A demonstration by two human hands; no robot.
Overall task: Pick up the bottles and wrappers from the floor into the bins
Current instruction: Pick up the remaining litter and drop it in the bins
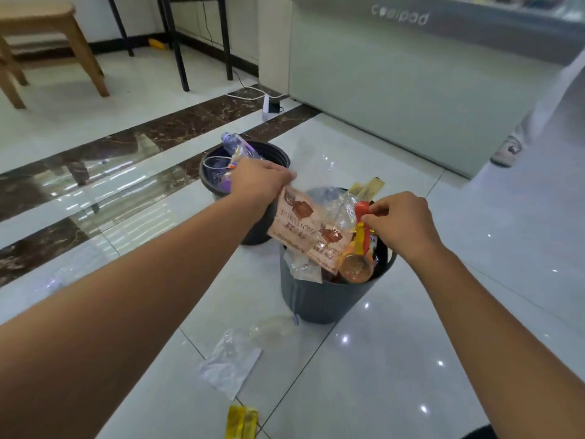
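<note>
We were at the step of putting wrappers into the near grey bin [319, 299], which was already filled up to its rim and higher. Our left hand [262, 182] held a brown snack wrapper [292, 217] by its top edge, the fingers [286, 176] closed together in a pinch on it. This wrapper hung over the left side of the bin mouth, and its lower part lay against a second brown wrapper [332, 242] of the same kind. Our right hand [403, 221] pinched the red top of a red-and-yellow wrapper [362, 231] between the thumb and the curled fingers [378, 211] — this one stood inside the bin, near the right rim. Neither hand was open.

Behind it, the black bin [210, 185] held the bottles, and a purple-labelled bottle [232, 146] leaned out of it.

In our judgement, the next move asked both pinches to open over the pile, and maybe a push down, because the brown snack wrapper could slide out over the rim. After that, a clear plastic wrapper [231, 362] and a yellow wrapper [242, 421] waited on the floor [411, 343] in front of the grey bin. A crumpled clear thing [272, 327] lay near the bin's foot — bottle or film, we could not tell.
</note>
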